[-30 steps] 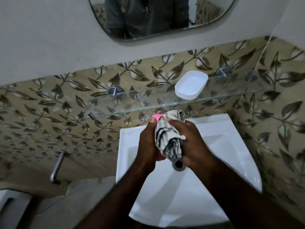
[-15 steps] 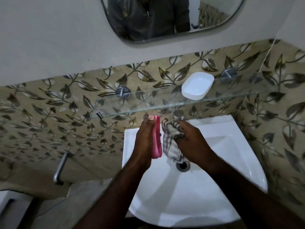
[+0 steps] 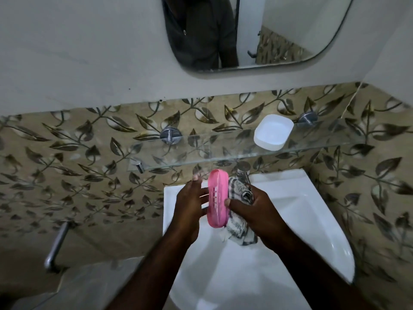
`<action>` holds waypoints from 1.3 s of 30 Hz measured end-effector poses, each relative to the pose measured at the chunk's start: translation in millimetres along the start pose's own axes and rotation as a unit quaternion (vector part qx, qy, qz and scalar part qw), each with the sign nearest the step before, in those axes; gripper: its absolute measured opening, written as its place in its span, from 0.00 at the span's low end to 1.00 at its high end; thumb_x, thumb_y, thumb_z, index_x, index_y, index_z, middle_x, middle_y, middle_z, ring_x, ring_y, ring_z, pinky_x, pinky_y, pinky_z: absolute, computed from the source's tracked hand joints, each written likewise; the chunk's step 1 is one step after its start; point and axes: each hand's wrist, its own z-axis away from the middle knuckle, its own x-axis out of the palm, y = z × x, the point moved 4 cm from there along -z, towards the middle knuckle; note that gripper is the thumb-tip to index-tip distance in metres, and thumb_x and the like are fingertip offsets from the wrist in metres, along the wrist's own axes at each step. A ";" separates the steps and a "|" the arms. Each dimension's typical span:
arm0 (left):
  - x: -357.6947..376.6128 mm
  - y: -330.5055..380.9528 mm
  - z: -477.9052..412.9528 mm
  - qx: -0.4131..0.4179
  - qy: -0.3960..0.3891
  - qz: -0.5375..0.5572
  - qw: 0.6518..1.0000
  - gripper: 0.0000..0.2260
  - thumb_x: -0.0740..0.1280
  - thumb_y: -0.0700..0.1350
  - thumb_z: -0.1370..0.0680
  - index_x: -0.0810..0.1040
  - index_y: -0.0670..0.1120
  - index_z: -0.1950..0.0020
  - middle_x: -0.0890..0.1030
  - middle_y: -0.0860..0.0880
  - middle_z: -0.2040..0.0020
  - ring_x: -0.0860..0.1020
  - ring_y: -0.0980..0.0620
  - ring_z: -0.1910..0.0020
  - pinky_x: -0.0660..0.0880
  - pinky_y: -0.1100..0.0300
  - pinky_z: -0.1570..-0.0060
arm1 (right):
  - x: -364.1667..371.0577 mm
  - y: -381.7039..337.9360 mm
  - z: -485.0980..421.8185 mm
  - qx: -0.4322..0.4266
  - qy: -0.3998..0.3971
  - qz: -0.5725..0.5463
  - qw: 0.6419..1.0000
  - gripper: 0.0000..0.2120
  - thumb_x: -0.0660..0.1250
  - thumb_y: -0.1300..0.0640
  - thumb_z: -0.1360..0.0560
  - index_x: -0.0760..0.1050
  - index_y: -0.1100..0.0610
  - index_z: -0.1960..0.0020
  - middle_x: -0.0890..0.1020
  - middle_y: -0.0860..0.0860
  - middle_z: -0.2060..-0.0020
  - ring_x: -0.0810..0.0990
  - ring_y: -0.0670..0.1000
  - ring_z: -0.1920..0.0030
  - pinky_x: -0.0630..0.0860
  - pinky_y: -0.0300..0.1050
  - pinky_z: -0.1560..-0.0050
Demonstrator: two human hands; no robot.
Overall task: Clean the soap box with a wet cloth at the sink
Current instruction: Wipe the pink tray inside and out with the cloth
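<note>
1. Head view, your hands: both are raised over the sink [image 3: 301, 198], close together, with the soap box [image 3: 218, 198] between them.
2. Your left hand [image 3: 192, 204] is flat, its fingers straight and spread, laid against the left side of the soap box; they are not curled round it.
3. Your right hand [image 3: 257, 211] is clenched round a bunched checked cloth [image 3: 240, 229], and its thumb presses on the slotted face of the soap box.
4. The soap box is pink and oval. It stands on edge with its long side running away from you, and its slots face the camera.
5. The cloth lies against the right side of the soap box, and a loose end hangs below your right hand over the basin.
6. The tap [image 3: 242, 173] sits just behind the cloth at the back of the sink.
7. Above it a glass shelf [image 3: 223, 148] carries a white dish [image 3: 273, 132] towards its right end, well apart from your hands.
8. A mirror [image 3: 290, 30] hangs higher on the wall, and a metal bar [image 3: 55, 245] sticks out of the leaf-patterned tiles [image 3: 89, 175] at the lower left.
</note>
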 end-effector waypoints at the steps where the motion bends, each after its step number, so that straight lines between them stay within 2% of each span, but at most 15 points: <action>1: -6.0 1.2 -1.2 0.008 0.010 0.009 1.000 0.11 0.61 0.48 0.18 0.77 0.42 0.45 0.83 0.42 0.54 0.82 0.47 0.60 0.77 0.58 0.66 | 1.9 -0.1 -0.3 0.007 0.003 -0.013 1.000 0.12 0.70 0.69 0.27 0.79 0.61 0.45 0.86 0.57 0.52 0.84 0.60 0.50 0.81 0.53 0.47; 4: -22.2 -3.4 -8.1 0.018 0.030 0.002 0.999 0.07 0.63 0.38 0.21 0.78 0.42 0.56 0.82 0.45 0.60 0.80 0.47 0.62 0.75 0.58 0.63 | 5.9 3.3 -0.1 0.024 0.010 -0.053 0.998 0.11 0.69 0.68 0.27 0.80 0.62 0.45 0.85 0.59 0.52 0.84 0.60 0.51 0.80 0.55 0.48; 9: -26.6 -14.9 -14.7 -0.062 -0.026 0.082 0.994 0.11 0.64 0.47 0.21 0.81 0.40 0.54 0.83 0.45 0.61 0.82 0.44 0.59 0.78 0.43 0.52 | 5.4 16.9 5.0 0.057 0.037 -0.047 0.997 0.08 0.67 0.67 0.26 0.80 0.62 0.48 0.84 0.65 0.53 0.83 0.65 0.52 0.81 0.59 0.53; 11: -22.6 -25.2 -13.2 -0.110 -0.055 0.122 0.985 0.15 0.63 0.51 0.20 0.81 0.40 0.50 0.84 0.43 0.57 0.83 0.43 0.58 0.79 0.42 0.52 | 5.9 21.1 8.5 0.071 0.053 -0.040 0.995 0.07 0.67 0.66 0.26 0.80 0.61 0.50 0.84 0.65 0.53 0.84 0.63 0.54 0.81 0.56 0.58; 14: -15.9 -38.3 -10.8 -0.169 -0.124 0.173 0.962 0.24 0.62 0.57 0.22 0.78 0.38 0.39 0.83 0.38 0.47 0.82 0.41 0.52 0.78 0.43 0.49 | 5.6 22.5 8.4 0.075 0.094 0.030 0.992 0.04 0.70 0.58 0.26 0.81 0.58 0.54 0.85 0.60 0.59 0.84 0.59 0.62 0.82 0.56 0.63; 17: -12.0 -45.6 -13.7 -0.187 -0.164 0.222 0.943 0.29 0.59 0.60 0.22 0.74 0.38 0.33 0.80 0.37 0.41 0.79 0.40 0.44 0.73 0.42 0.39 | -3.6 22.8 -2.6 0.031 0.156 0.240 0.958 0.11 0.70 0.47 0.31 0.77 0.55 0.60 0.82 0.50 0.67 0.80 0.50 0.65 0.77 0.46 0.62; 19: -9.1 -46.5 -16.6 -0.193 -0.189 0.247 0.931 0.30 0.57 0.62 0.21 0.74 0.40 0.32 0.78 0.37 0.37 0.78 0.39 0.41 0.71 0.42 0.37 | -3.8 19.1 -9.4 0.013 0.179 0.334 0.925 0.09 0.69 0.49 0.30 0.75 0.53 0.61 0.80 0.47 0.68 0.78 0.49 0.64 0.71 0.41 0.65; 21: -6.8 -48.5 -21.4 -0.193 -0.215 0.272 0.918 0.30 0.56 0.63 0.21 0.75 0.40 0.32 0.78 0.37 0.37 0.78 0.40 0.41 0.71 0.42 0.37 | -1.8 16.1 -14.8 0.007 0.179 0.363 0.914 0.05 0.69 0.52 0.29 0.74 0.51 0.60 0.80 0.46 0.67 0.79 0.50 0.63 0.70 0.41 0.64; 24: -9.2 -50.8 -30.3 -0.193 -0.229 0.302 0.905 0.31 0.57 0.64 0.22 0.75 0.40 0.32 0.77 0.36 0.35 0.77 0.38 0.39 0.70 0.41 0.37 | -6.3 12.7 -24.6 0.003 0.156 0.356 0.921 0.03 0.69 0.54 0.28 0.76 0.53 0.59 0.81 0.47 0.65 0.79 0.51 0.60 0.70 0.42 0.60; 28: -9.5 -52.6 -40.0 -0.200 -0.250 0.332 0.887 0.35 0.57 0.66 0.24 0.69 0.41 0.27 0.69 0.35 0.29 0.66 0.35 0.29 0.61 0.36 0.30 | -27.0 2.5 -25.6 -0.009 0.189 0.287 0.939 0.06 0.70 0.58 0.28 0.77 0.57 0.62 0.80 0.50 0.68 0.78 0.50 0.64 0.72 0.45 0.60; 30: -4.8 -50.2 -45.1 -0.202 -0.256 0.328 0.887 0.37 0.58 0.67 0.26 0.70 0.41 0.28 0.70 0.34 0.29 0.67 0.34 0.29 0.61 0.36 0.30 | -37.4 -5.1 -20.0 -0.021 0.211 0.265 0.941 0.08 0.69 0.60 0.27 0.75 0.56 0.64 0.78 0.48 0.71 0.74 0.46 0.67 0.71 0.44 0.61; 32: 5.3 -44.6 -49.6 -0.203 -0.266 0.313 0.889 0.36 0.56 0.68 0.26 0.75 0.40 0.32 0.75 0.34 0.34 0.75 0.36 0.36 0.68 0.39 0.34 | -39.8 -16.2 -15.7 -0.040 0.218 0.271 0.937 0.07 0.69 0.59 0.26 0.75 0.57 0.63 0.78 0.50 0.71 0.74 0.47 0.67 0.71 0.43 0.62; 35: 25.7 -40.9 -57.9 -0.211 -0.266 0.286 0.896 0.35 0.56 0.68 0.26 0.81 0.40 0.40 0.81 0.37 0.44 0.80 0.39 0.46 0.72 0.45 0.40 | -24.5 -30.0 -16.6 -0.073 0.210 0.353 0.909 0.08 0.68 0.54 0.26 0.74 0.54 0.62 0.78 0.48 0.69 0.75 0.46 0.67 0.70 0.38 0.65; 37: 41.8 -42.3 -61.3 -0.219 -0.261 0.257 0.904 0.35 0.56 0.68 0.25 0.76 0.40 0.35 0.79 0.37 0.41 0.78 0.39 0.43 0.71 0.45 0.39 | -7.0 -32.1 -21.3 -0.098 0.191 0.415 0.884 0.04 0.66 0.52 0.27 0.77 0.52 0.56 0.80 0.48 0.63 0.78 0.49 0.61 0.72 0.41 0.61; 39: 54.8 -43.2 -61.9 -0.220 -0.268 0.229 0.909 0.34 0.56 0.67 0.23 0.75 0.40 0.34 0.79 0.38 0.40 0.78 0.40 0.43 0.72 0.47 0.39 | 7.8 -27.5 -26.3 -0.111 0.174 0.448 0.870 0.12 0.63 0.52 0.28 0.78 0.51 0.47 0.82 0.50 0.53 0.79 0.53 0.52 0.75 0.45 0.53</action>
